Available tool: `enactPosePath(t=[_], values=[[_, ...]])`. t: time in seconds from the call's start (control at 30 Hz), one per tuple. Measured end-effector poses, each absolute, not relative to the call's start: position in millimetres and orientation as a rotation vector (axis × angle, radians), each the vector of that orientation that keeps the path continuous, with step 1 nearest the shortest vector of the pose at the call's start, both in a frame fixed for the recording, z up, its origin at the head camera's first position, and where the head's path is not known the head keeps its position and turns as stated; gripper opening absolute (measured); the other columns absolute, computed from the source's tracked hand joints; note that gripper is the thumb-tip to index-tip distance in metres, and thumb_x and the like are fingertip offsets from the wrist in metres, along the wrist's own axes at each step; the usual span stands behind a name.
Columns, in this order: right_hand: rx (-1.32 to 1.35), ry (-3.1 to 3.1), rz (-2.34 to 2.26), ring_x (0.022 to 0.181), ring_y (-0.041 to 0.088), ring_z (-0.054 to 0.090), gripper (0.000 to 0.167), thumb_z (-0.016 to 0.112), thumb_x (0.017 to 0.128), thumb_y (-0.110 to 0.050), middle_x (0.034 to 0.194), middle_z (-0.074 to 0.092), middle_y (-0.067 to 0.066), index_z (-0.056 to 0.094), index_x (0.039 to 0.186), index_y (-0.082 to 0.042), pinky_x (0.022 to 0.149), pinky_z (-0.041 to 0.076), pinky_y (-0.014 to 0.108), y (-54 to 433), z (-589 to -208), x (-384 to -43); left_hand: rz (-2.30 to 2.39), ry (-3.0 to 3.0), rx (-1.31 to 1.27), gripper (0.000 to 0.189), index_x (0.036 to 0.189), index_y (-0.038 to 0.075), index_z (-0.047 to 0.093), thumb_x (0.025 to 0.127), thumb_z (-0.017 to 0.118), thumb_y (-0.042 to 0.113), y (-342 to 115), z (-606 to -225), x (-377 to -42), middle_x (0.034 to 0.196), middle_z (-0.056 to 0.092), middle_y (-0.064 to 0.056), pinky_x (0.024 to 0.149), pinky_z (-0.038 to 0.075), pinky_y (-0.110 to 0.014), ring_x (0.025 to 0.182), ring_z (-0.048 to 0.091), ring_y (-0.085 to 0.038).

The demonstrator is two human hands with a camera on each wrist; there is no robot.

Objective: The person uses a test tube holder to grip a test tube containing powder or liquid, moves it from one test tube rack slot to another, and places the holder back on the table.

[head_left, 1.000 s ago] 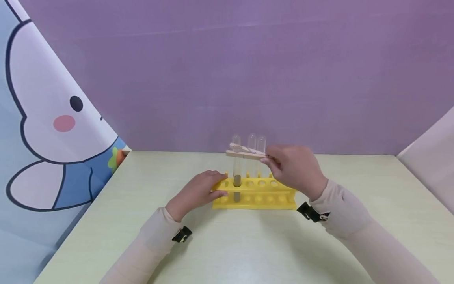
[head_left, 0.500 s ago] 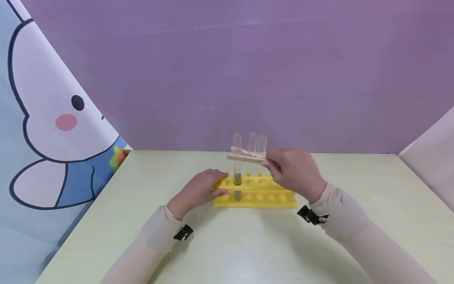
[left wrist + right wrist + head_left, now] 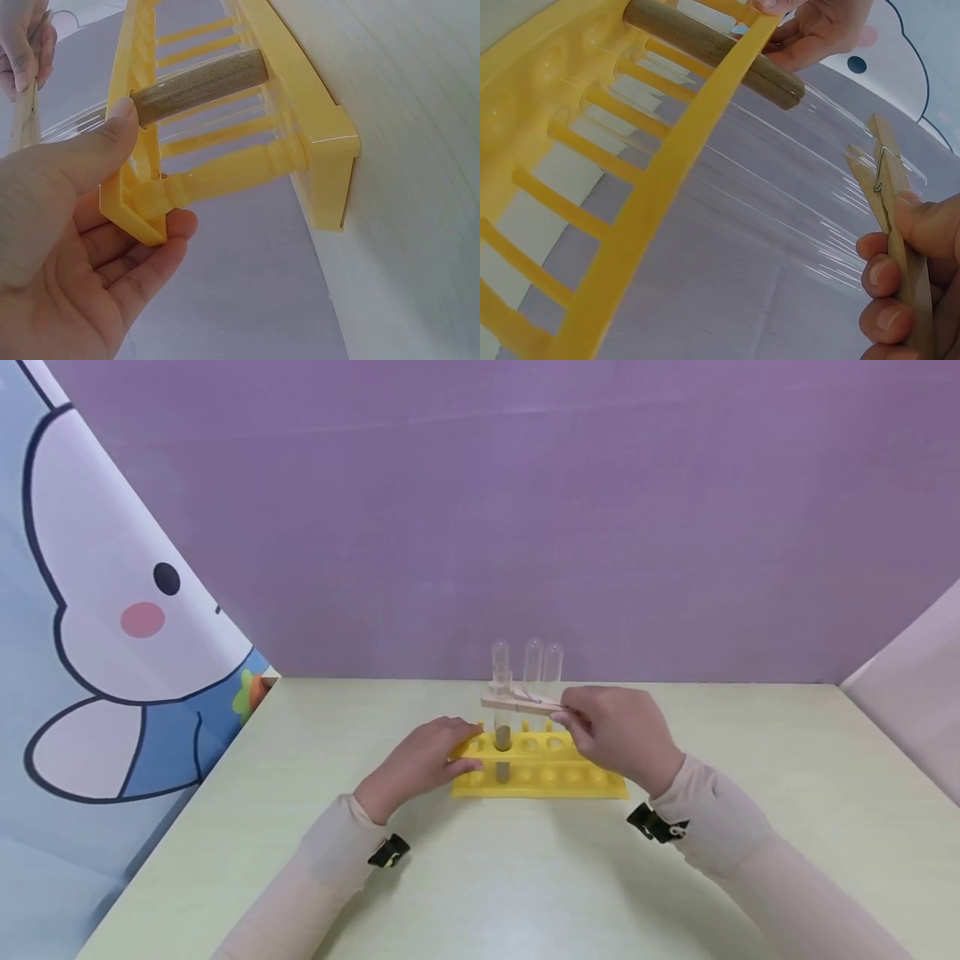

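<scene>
My left hand (image 3: 420, 764) grips the left end of a yellow test tube rack (image 3: 540, 789), thumb in front and fingers behind. A clear test tube (image 3: 502, 737) stands upright in the rack, its lower part filled with grey-brown material (image 3: 202, 86). My right hand (image 3: 626, 731) holds a wooden test tube clamp (image 3: 528, 706) by its handle, thumb on one side and fingers curled round the other. The clamp's tips lie either side of the tube just below its mouth, spread apart in the right wrist view, with a metal spring (image 3: 880, 172) showing.
Several clear tubes, such as this inverted one (image 3: 533, 662), stand upside down along the back of the rack. The rack rests on a pale table (image 3: 480, 877). Behind is a purple backdrop (image 3: 480, 527); a cartoon-printed sheet (image 3: 97, 652) hangs at the left.
My right hand and the clamp have come down, from above the filled tube's mouth to just below it. My left hand stays on the rack.
</scene>
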State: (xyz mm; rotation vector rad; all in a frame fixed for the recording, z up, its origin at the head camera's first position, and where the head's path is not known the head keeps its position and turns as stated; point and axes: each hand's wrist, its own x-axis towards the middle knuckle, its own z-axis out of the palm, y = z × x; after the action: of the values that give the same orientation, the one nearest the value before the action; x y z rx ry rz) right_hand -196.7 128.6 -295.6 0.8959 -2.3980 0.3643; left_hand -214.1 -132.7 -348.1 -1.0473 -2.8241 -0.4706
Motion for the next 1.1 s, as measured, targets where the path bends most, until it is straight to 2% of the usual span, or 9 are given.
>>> enactPosePath(t=[0.23, 1.1], values=[[0.877, -2.433, 0.36, 0.045, 0.005, 0.024, 0.029, 0.069, 0.085, -0.016, 0.052, 0.029, -0.008, 0.05, 0.063, -0.014, 0.041, 0.021, 0.021, 128, -302, -195, -0.479, -2.837, -1.039, 0.051, 0.124, -0.002, 0.058, 0.085, 0.069, 0.03, -133, -350, -215, 0.114, 0.065, -0.012, 0.09, 0.049, -0.037, 0.102, 0.06, -0.025], [0.894, -2.437, 0.341, 0.045, 0.004, 0.024, 0.031, 0.073, 0.082, -0.019, 0.052, 0.03, -0.009, 0.05, 0.063, -0.015, 0.041, 0.023, 0.02, 127, -330, -197, -0.459, -2.859, -1.013, 0.051, 0.125, 0.0, 0.058, 0.085, 0.069, 0.029, -131, -349, -215, 0.113, 0.065, -0.011, 0.091, 0.049, -0.038, 0.102, 0.06, -0.025]])
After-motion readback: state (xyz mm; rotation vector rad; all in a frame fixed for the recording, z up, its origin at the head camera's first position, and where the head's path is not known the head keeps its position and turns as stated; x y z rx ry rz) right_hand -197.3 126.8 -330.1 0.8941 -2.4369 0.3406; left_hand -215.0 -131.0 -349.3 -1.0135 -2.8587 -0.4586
